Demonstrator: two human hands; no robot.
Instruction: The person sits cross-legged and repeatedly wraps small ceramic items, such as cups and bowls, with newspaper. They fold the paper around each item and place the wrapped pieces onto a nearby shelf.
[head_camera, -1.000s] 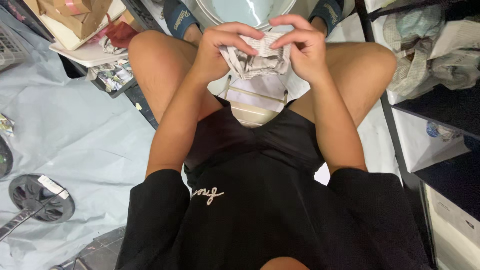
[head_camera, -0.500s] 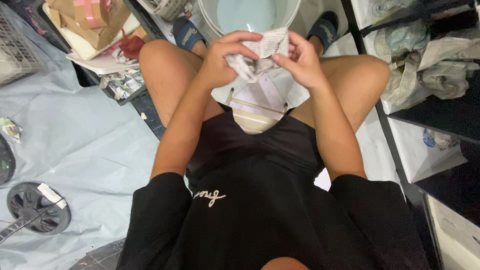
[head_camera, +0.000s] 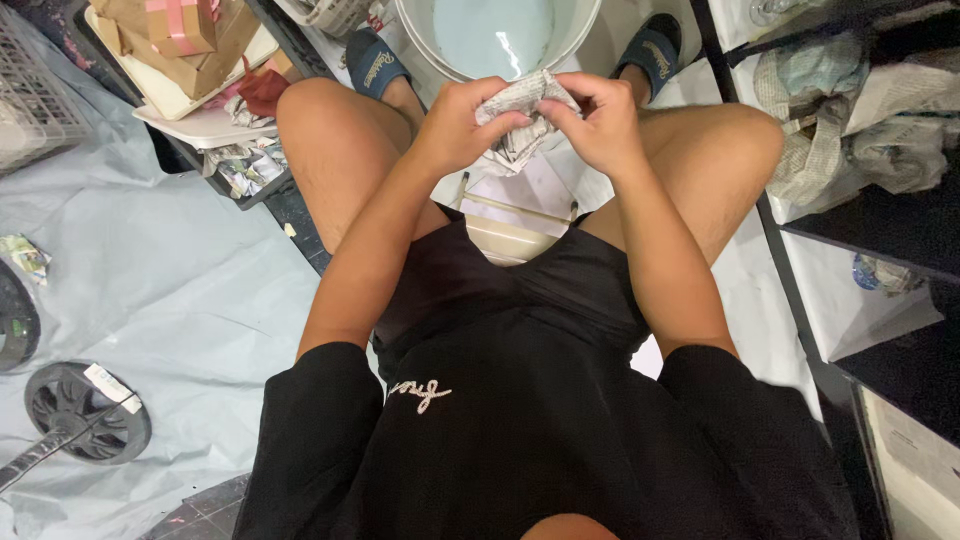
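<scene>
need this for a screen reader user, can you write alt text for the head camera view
Seen from above, a seated person's left hand and right hand grip a crumpled piece of newspaper between the knees, just above a white bucket of pale liquid. Cardboard boxes sit to the left, and shelves with newspaper-wrapped bundles to the right.
</scene>
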